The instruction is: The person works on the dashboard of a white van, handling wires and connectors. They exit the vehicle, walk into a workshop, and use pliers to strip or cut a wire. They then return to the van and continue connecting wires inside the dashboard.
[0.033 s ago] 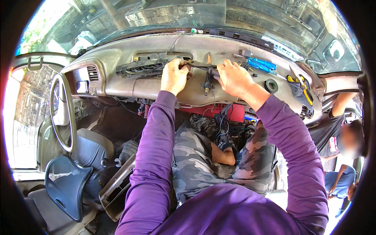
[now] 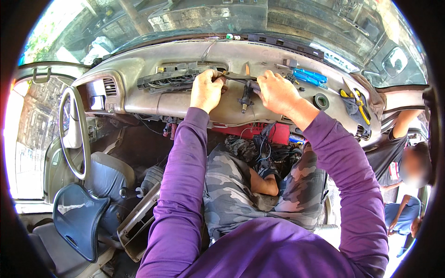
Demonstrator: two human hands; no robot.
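Note:
Above the beige dashboard (image 2: 174, 103), both my hands grip a dark, taped-looking wire bundle (image 2: 238, 76) that stretches between them. My left hand (image 2: 207, 90) pinches its left end, fingers closed. At its right end, my right hand (image 2: 278, 91) is closed too, thumb and fingers pressed together. Just left of the right hand, a dark cylindrical part with a brass-coloured tip (image 2: 245, 100) points toward me; whether the hand touches it I cannot tell. Left of my left hand lies a long black wiring block (image 2: 168, 80) full of wires. An orange stick-like tool (image 2: 247, 69) stands behind the bundle.
Blue-handled pliers (image 2: 309, 77), a dark tape roll (image 2: 320, 101) and yellow-handled pliers (image 2: 359, 106) lie on the dashboard's right. The steering wheel (image 2: 86, 134) is at the left. Loose wires (image 2: 264, 150) hang near my knees. Another person (image 2: 388, 160) is outside at the right.

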